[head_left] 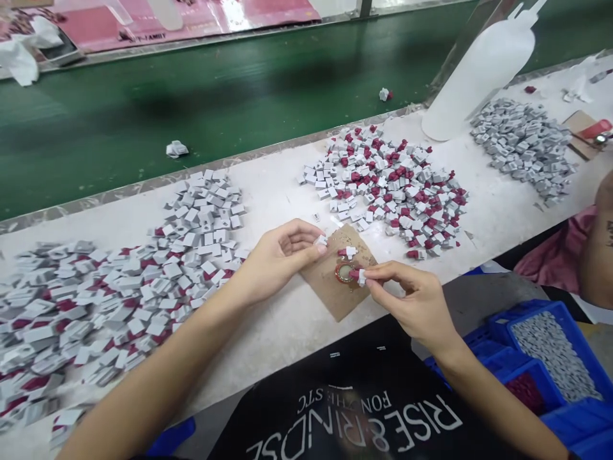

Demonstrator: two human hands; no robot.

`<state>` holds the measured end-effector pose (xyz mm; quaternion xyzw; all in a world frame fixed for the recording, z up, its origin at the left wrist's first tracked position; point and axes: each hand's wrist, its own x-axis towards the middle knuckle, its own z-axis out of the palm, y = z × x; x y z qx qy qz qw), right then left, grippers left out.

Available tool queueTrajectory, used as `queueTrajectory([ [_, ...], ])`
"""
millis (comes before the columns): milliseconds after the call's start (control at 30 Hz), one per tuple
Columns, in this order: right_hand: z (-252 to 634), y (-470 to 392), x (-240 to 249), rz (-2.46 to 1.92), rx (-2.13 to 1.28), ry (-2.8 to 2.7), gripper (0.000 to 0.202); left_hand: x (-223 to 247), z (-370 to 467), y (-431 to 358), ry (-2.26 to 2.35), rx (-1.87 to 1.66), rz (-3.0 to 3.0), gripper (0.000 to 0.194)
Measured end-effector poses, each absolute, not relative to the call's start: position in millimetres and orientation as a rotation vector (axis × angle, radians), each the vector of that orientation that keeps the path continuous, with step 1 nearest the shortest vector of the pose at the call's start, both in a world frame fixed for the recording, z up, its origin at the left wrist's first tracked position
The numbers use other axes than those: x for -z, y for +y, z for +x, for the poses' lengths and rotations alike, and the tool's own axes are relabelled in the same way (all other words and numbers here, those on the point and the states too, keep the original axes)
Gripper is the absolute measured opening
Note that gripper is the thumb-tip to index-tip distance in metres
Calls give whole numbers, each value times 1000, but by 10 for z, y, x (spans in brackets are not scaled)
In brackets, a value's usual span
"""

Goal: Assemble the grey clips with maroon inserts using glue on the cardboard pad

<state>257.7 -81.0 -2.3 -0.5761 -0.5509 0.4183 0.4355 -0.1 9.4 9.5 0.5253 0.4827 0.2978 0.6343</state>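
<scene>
Between thumb and fingers, my left hand [287,255] pinches a small grey plastic piece [322,241] above the left edge of a brown cardboard square [338,305]. My right hand [414,297] grips a small maroon-and-grey plastic piece [360,276] by its grey end. The maroon end of that piece is at a bottle cap [343,273] with pale contents, which sits on the cardboard; I cannot tell whether it touches them. Just behind the cap, another maroon-and-grey piece [348,252] lies on the cardboard.
Heaps of grey and maroon pieces lie left [129,300] and behind the cardboard [393,185]. A grey heap [524,144] and a white squeeze bottle [479,76] stand right. Beyond is a green conveyor belt [268,89]. Blue bins [565,319] and another person's arm [598,249] are at right.
</scene>
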Motion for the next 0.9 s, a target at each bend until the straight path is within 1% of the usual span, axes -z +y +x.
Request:
queueTrajectory([
  [100, 2570, -798, 19, -1437, -1034, -1400, 5, -66, 12, 101, 1141, -702, 1274, 25],
  [267, 2574, -813, 31, -1419, -1040, -1389, 6, -62, 17, 103, 1122, -689, 1192, 27],
  [467, 2617, -699, -5, -1351, -1082, -1220, 3, -147, 92, 110, 1057, -724, 1100, 26],
  [633, 2568, -437, -28, -1223, -1126, -1006, 14, -248, 250, 132, 935, -787, 1075, 28],
  [767, 2491, -308, -27, -1130, -1220, -947, 19, -282, 328, 136, 886, -797, 1043, 34],
  [900, 2464, -280, -28, -1106, -1266, -929, 17, -277, 337, 133, 863, -804, 1007, 39],
])
